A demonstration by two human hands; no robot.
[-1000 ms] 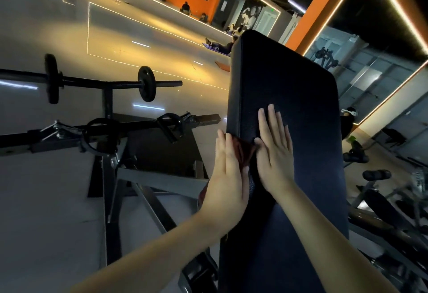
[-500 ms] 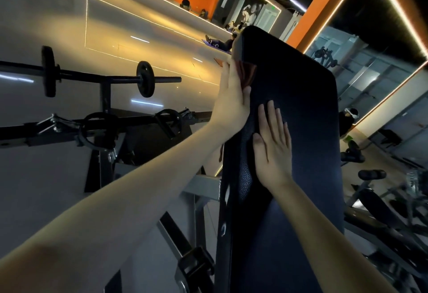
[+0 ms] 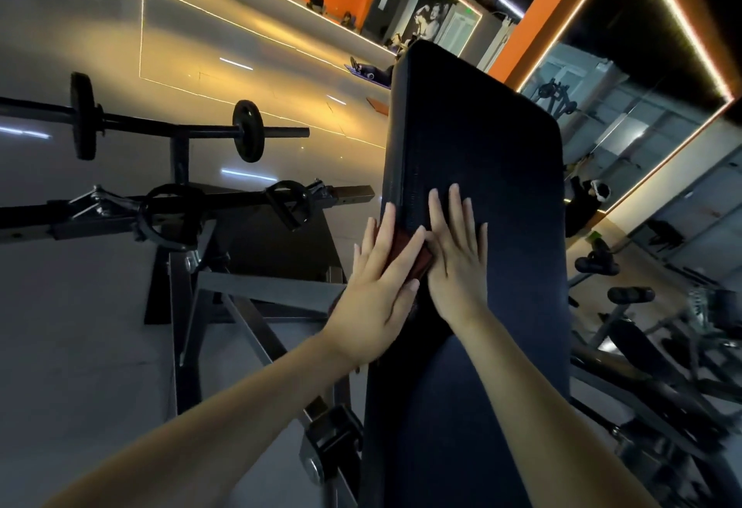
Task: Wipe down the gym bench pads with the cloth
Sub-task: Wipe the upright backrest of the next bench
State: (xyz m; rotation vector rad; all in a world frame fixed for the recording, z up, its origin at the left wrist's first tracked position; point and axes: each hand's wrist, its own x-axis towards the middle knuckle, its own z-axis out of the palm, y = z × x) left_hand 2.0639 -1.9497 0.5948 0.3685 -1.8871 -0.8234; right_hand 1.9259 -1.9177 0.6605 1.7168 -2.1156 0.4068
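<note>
A barbell [image 3: 180, 128] with small plates sits on a dark metal rack [image 3: 182, 307] at the left. Next to it, the left hand [image 3: 377, 299] has its fingers straight and together, pressing a reddish-brown cloth [image 3: 417, 262] against the left edge of the dark bench pad [image 3: 482, 138]. The cloth is mostly hidden under that hand. Just to the right, the right hand [image 3: 457, 262] lies flat on top of the pad with its fingers spread, holding nothing. Other gym machines [image 3: 626, 295] stand at the far right.

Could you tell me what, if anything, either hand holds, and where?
Nothing is gripped: the left hand presses the cloth flat against the left edge of the pad; the right hand rests on top.
</note>
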